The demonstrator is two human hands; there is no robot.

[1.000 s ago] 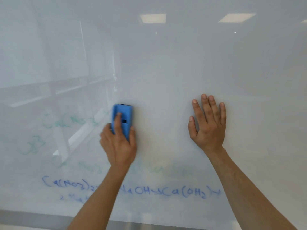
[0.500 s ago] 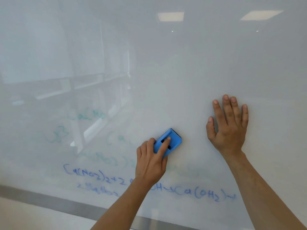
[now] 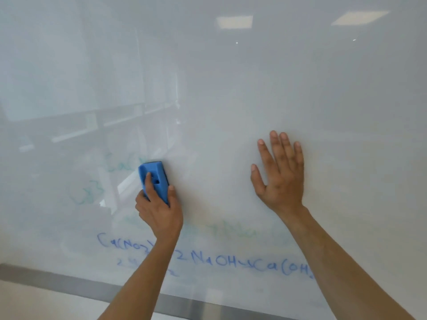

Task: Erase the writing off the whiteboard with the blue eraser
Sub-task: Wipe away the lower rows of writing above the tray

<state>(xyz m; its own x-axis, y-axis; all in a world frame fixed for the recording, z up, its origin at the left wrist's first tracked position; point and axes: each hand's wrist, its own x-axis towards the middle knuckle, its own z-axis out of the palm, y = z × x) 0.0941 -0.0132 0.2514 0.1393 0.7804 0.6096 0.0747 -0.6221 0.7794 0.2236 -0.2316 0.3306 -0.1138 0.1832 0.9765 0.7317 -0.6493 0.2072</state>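
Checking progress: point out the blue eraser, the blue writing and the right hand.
blue eraser (image 3: 159,175): head view, its back, upper right.
blue writing (image 3: 227,262): head view, the "OH" letters.
right hand (image 3: 280,179): head view, back of hand.

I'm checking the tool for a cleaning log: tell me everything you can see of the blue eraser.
The blue eraser is a bright blue block with rounded corners and a small dark slot in its back. It looks like moulded plastic or foam, with a thin dark edge along its top. It stands nearly upright, pressed against the whiteboard beside faint green writing. The left hand grips its lower half, one finger lying on its back, another along its right side.
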